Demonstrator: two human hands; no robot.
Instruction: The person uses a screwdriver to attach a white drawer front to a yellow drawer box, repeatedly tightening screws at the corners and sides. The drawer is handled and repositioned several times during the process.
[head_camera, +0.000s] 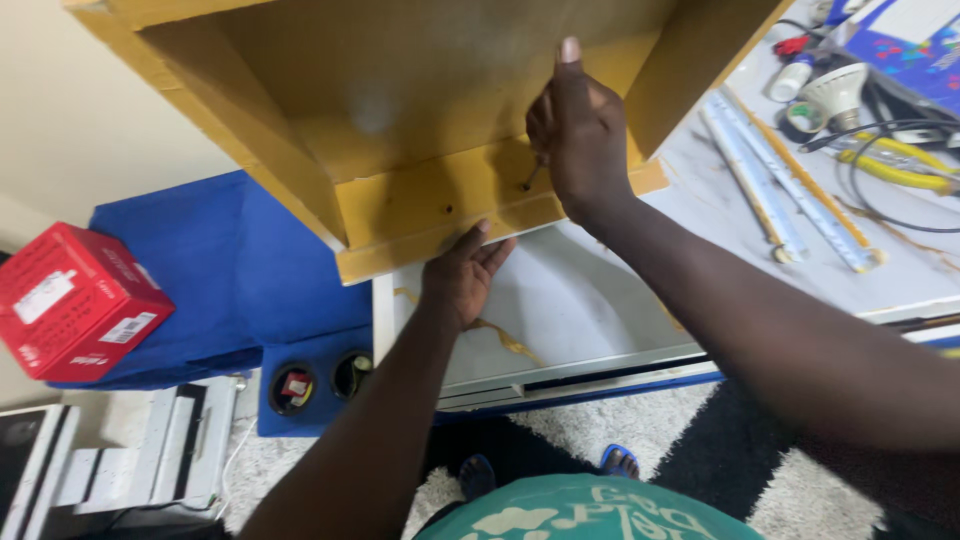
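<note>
A yellow wooden box-shaped frame stands tilted on a white marble-look tabletop. My right hand reaches inside it, fingers closed on a thin dark tool, likely a small screwdriver, whose tip touches the lower board near a small hole. My left hand presses up against the underside of the frame's front edge, fingers spread along the wood.
A red box lies on blue cloth at the left. Long white strip lights, a white lamp holder, yellow-handled pliers and black cables sit at the right. A black-and-white rug and blue sandals lie below.
</note>
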